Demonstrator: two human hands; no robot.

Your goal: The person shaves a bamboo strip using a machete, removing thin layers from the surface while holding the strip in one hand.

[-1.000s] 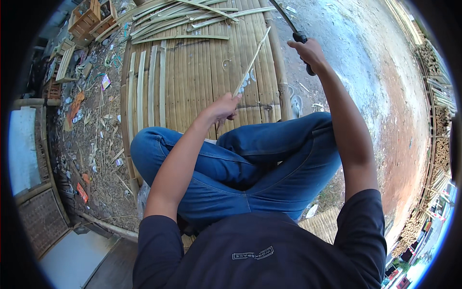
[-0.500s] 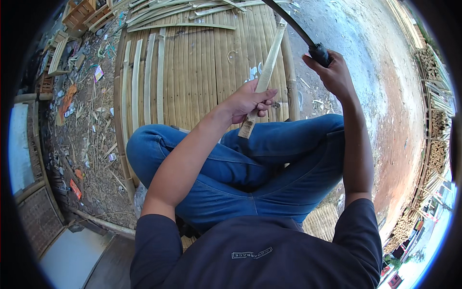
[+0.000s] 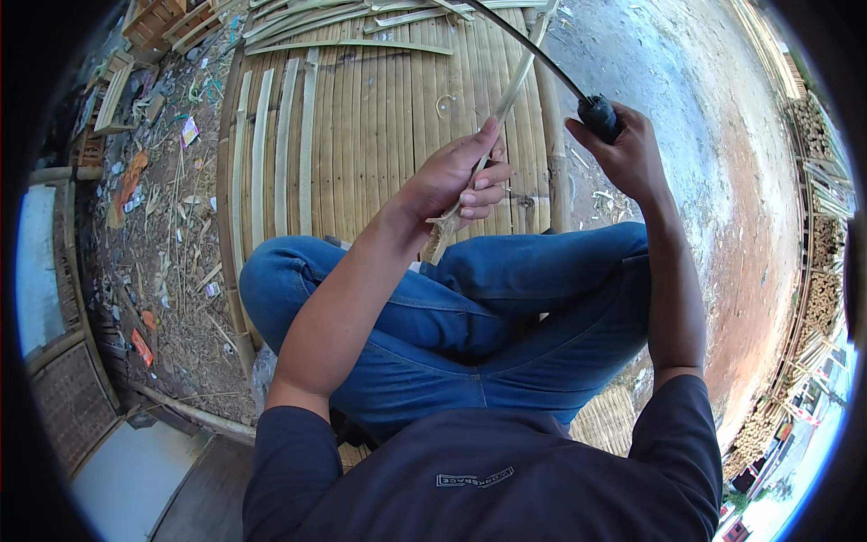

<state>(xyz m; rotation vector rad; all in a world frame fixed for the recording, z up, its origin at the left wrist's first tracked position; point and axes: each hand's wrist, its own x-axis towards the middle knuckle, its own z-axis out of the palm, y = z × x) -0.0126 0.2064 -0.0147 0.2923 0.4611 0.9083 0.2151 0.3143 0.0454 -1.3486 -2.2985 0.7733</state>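
Observation:
My left hand (image 3: 459,177) is closed round a pale split bamboo strip (image 3: 517,83), above my crossed legs in blue jeans. The strip slants up and away to the right, turned nearly edge-on, and its lower end sticks out beneath the palm. Further right, my right hand (image 3: 630,155) grips the wrapped black handle of a long knife (image 3: 597,117). Its thin, dark, curved blade runs up to the left and crosses in front of the strip's far part. The blade's tip lies beyond the upper edge, so whether it touches the strip I cannot tell.
I sit on a slatted bamboo platform (image 3: 379,126). Several loose strips (image 3: 285,149) lie lengthwise at its left, and a pile of strips (image 3: 325,23) covers its far end. Littered ground (image 3: 172,244) borders the left; bare ground (image 3: 731,181) and stacked bamboo (image 3: 822,235) are right.
The bamboo strip has turned in my left hand from its broad face to nearly edge-on. My left fingers have shifted round it. The knife has swung slightly left, its blade now crossing the strip.

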